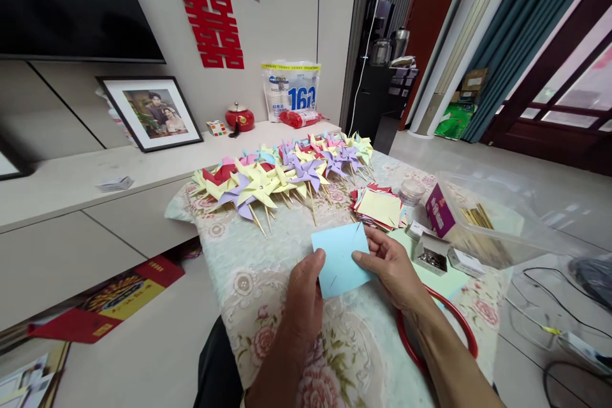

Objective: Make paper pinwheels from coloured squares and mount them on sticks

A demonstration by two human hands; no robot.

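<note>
A light blue square of paper [340, 264] with slits running in from its corners is held up over the flowered tablecloth. My left hand [306, 284] pinches its left edge, thumb on top. At the right edge my right hand [385, 261] grips it between thumb and fingers. Red-handled scissors [466, 325] lie partly under my right forearm, their blades hidden. Just beyond my right hand is a stack of coloured paper squares [380, 205]. Many finished paper pinwheels [261, 186] on sticks lie across the far side of the table.
To the right are a small box of metal fasteners [431, 255], other small boxes, a round clear container [411, 190] and a plastic bin [521, 239] holding wooden sticks [478, 217]. A white cabinet [148, 172] runs along the wall behind. Cables [545, 280] lie on the floor at right.
</note>
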